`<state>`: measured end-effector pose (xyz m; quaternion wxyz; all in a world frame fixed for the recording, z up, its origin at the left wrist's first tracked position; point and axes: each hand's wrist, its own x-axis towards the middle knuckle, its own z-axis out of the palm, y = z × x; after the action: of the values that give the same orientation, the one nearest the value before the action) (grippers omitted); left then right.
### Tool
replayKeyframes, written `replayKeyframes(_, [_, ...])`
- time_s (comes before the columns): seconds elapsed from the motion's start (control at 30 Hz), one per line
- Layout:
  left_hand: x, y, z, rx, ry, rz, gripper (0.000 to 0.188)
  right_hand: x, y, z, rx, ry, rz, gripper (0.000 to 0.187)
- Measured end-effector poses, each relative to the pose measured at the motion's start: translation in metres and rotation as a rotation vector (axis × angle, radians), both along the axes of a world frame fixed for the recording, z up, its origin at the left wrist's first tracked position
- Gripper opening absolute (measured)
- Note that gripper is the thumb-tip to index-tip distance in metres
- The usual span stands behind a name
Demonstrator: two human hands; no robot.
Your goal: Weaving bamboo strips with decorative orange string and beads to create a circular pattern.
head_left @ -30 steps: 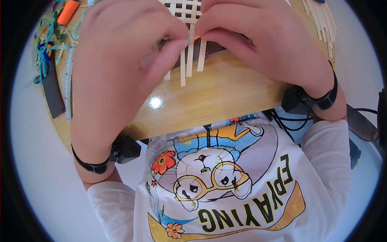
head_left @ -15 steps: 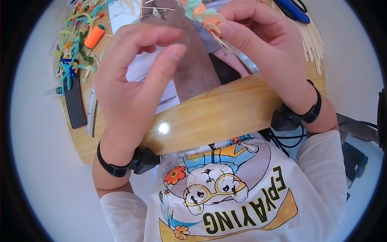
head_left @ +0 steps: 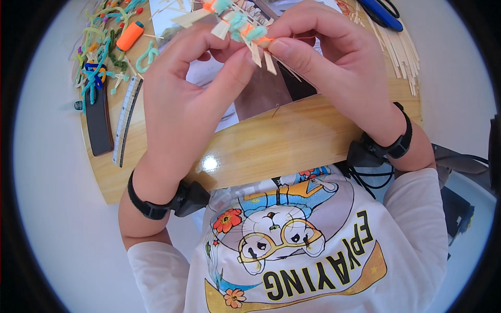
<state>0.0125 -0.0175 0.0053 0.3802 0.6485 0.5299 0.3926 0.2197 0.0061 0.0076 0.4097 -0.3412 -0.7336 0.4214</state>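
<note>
Both my hands are raised over the table, holding a small craft piece (head_left: 239, 25) of pale flat wooden strips, wound with orange thread and fuzzy mint-green pipe cleaner. My right hand (head_left: 336, 68) pinches its near right end between thumb and forefinger, where a thin reddish thread runs out by the fingers. My left hand (head_left: 190, 94) grips it from the left, its thumb against the splayed strip ends and its fingers partly hidden behind them. The piece's top end reaches the upper edge of the picture.
An orange thread spool (head_left: 130, 36) and a heap of coloured pipe cleaners (head_left: 99, 52) lie at left, beside a dark case (head_left: 98, 125) and a ruler (head_left: 127, 122). Printed sheets (head_left: 261, 99) lie beneath my hands. Loose wooden strips (head_left: 399, 55) and blue-handled pliers (head_left: 383, 14) are at right.
My left hand has moved right and closed on the craft piece, having been apart from it. The piece has shifted left and lower in view, and my right hand still pinches it.
</note>
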Motion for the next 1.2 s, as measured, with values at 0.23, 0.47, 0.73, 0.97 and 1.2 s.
replayKeyframes(0.23, [-0.001,0.002,0.001,-0.027,-0.052,-0.039,0.036,0.003,0.002,-0.004,-0.005,0.025,0.018,0.011])
replayKeyframes(0.47, [-0.014,0.011,0.008,0.094,-0.594,-0.285,0.013,0.009,0.006,-0.010,-0.064,0.078,-0.041,0.011])
replayKeyframes(0.73, [-0.033,0.018,0.016,0.035,-0.599,-0.312,0.012,0.017,0.016,-0.015,-0.184,0.211,-0.053,0.012])
replayKeyframes(0.97, [-0.016,0.009,0.021,0.190,0.225,0.039,0.011,0.016,0.017,-0.013,0.117,0.031,-0.038,0.010])
replayKeyframes(1.2, [-0.017,0.008,0.017,0.174,0.343,-0.015,0.027,0.015,0.012,-0.017,0.243,-0.069,-0.137,0.008])
